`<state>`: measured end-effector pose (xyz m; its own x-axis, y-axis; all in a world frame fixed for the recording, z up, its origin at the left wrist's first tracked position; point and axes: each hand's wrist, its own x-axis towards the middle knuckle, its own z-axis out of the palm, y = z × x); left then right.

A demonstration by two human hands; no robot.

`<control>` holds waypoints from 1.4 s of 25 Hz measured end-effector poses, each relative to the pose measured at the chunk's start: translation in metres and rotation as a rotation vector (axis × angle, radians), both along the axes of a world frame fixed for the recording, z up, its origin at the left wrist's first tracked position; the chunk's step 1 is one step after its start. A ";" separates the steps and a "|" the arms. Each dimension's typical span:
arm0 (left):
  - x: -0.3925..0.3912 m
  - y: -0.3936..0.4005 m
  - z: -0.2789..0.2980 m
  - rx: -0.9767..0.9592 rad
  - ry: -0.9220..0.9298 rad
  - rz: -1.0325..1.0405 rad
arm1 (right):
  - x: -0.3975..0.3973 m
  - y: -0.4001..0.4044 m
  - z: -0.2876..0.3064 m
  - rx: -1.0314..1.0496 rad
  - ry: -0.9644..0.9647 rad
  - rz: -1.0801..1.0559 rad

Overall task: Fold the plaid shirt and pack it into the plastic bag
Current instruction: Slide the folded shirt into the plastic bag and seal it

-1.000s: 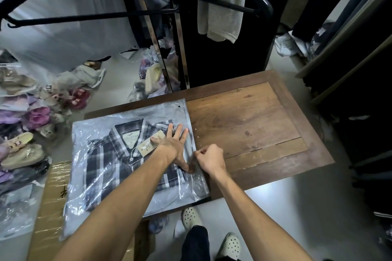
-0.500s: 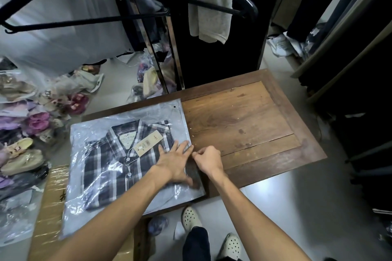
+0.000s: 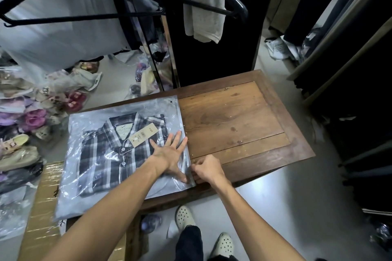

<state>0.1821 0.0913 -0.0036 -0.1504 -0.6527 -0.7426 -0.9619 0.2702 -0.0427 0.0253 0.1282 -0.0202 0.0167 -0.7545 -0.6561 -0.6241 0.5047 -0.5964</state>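
Note:
The folded plaid shirt (image 3: pixel 101 154) lies inside the clear plastic bag (image 3: pixel 84 197) on the left part of the wooden table (image 3: pixel 233 116), collar away from me, with a beige tag (image 3: pixel 143 135) on its chest. My left hand (image 3: pixel 170 154) presses flat on the bag near its right edge, fingers spread. Beside it, my right hand (image 3: pixel 206 168) has curled fingers pinching the bag's right edge close to the near corner.
A taped cardboard box (image 3: pixel 40 218) sits under the bag's overhanging left end. Shoes (image 3: pixel 25 121) and bagged goods crowd the floor at left. A black clothes rack (image 3: pixel 127 15) with hanging garments stands behind the table. My feet in pale clogs (image 3: pixel 184 216) are at the table's near edge.
My left hand slid from over the tag toward the bag's right edge and now lies flatter. My right hand stayed pinching the bag's edge, moving slightly toward the near corner.

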 end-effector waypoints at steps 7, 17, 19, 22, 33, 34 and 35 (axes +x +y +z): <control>0.000 0.007 0.003 -0.198 0.002 -0.121 | 0.001 -0.001 0.003 -0.032 0.006 0.017; -0.015 0.013 0.000 -0.054 -0.027 -0.016 | -0.016 0.014 0.001 -0.041 0.205 0.202; -0.023 0.011 0.001 -0.049 -0.068 -0.013 | -0.019 0.022 0.003 -0.088 0.261 0.253; -0.025 0.015 0.005 -0.088 -0.079 -0.015 | -0.014 0.027 0.012 -0.156 0.316 0.340; 0.082 0.012 0.021 -0.450 0.050 -0.029 | 0.042 0.012 0.029 -0.312 0.024 0.503; 0.095 0.006 0.020 -0.437 0.042 -0.011 | 0.060 0.010 0.029 -0.301 -0.015 0.486; 0.107 -0.001 0.019 -0.431 0.052 0.001 | 0.078 0.008 0.030 -0.283 -0.046 0.461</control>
<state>0.2889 0.0905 0.0154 -0.1797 -0.9015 -0.3937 -0.9660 0.2374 -0.1026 0.1032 0.1366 0.0097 0.4118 -0.8093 -0.4189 -0.7131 0.0001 -0.7011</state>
